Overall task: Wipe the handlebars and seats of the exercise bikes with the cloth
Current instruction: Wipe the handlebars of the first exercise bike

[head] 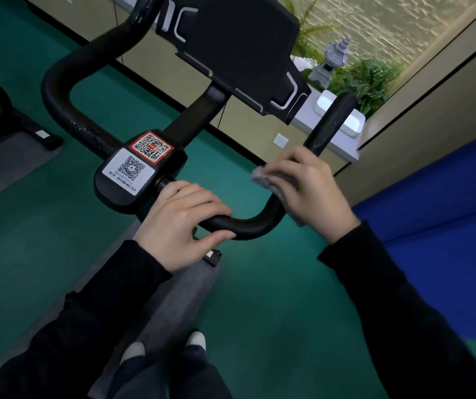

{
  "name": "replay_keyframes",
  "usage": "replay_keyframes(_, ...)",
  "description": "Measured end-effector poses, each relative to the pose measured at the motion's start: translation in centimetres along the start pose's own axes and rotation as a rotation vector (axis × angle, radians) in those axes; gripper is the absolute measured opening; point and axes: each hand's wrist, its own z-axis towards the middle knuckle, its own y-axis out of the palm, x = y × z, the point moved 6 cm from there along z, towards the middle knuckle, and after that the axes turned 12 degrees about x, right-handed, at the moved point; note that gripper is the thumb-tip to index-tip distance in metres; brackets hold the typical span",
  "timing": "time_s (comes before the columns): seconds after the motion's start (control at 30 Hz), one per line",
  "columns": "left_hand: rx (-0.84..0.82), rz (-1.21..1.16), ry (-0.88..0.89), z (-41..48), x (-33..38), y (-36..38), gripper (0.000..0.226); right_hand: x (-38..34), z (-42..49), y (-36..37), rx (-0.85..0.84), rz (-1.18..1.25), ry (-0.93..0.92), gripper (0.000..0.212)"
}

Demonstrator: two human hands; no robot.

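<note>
found left hand (182,226) on handlebar (248,226) right of label block (133,171); right hand (314,191) with cloth (262,178) farther right; screen (239,47) behind; mat (173,298) beneath.

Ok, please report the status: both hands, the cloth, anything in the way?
Left hand grips the handlebar beside the centre block. Right hand presses the grey cloth around the right bend. Upper bar end bare, nothing in the way.

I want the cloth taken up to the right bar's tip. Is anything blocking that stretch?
Nothing visible. The right hand grips the grey cloth round the handlebar; above it the bar runs bare to its end.
</note>
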Motion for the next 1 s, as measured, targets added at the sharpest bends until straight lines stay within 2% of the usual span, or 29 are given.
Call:
replay_keyframes(0.07, 0.01, 0.002, 0.0, -0.1, 0.0, 0.0, 0.032, 0.6, -2.6, -1.2, 0.384, 0.019, 0.187, 0.013)
replay_keyframes(0.13, 0.02, 0.005, 0.004, 0.0, 0.1, 0.0, 0.032, 0.2, -5.5, -0.8, 0.649, 0.085, 0.372, 0.013)
replay_keyframes(0.23, 0.021, 0.01, 0.008, 0.0, 0.0, 0.1, 0.034, -0.8, -8.3, 0.8, 0.881, 0.195, 0.555, 0.013)
replay_keyframes(0.3, 0.019, 0.015, 0.01, 0.0, 0.0, 0.1, 0.034, -0.2, -8.4, 1.0, 0.966, 0.247, 0.641, 0.013)
replay_keyframes(0.43, 0.016, 0.015, 0.018, 0.0, 0.0, 0.2, 0.034, 1.4, -8.0, 1.4, 1.015, 0.325, 0.847, 0.01)
replay_keyframes(0.73, 0.013, 0.017, 0.012, 0.0, -0.1, 0.3, 0.036, 2.2, -9.2, 2.9, 1.039, 0.496, 0.976, 0.01)
replay_keyframes(0.83, 0.01, 0.015, 0.006, 0.0, -0.1, 0.3, 0.037, 1.8, -10.5, 3.6, 0.958, 0.619, 1.016, 0.019)
replay_keyframes(1.0, -0.004, 0.025, 0.003, 0.0, 0.0, 0.4, 0.038, 1.5, -13.0, 4.7, 0.741, 0.96, 1.032, 0.04)
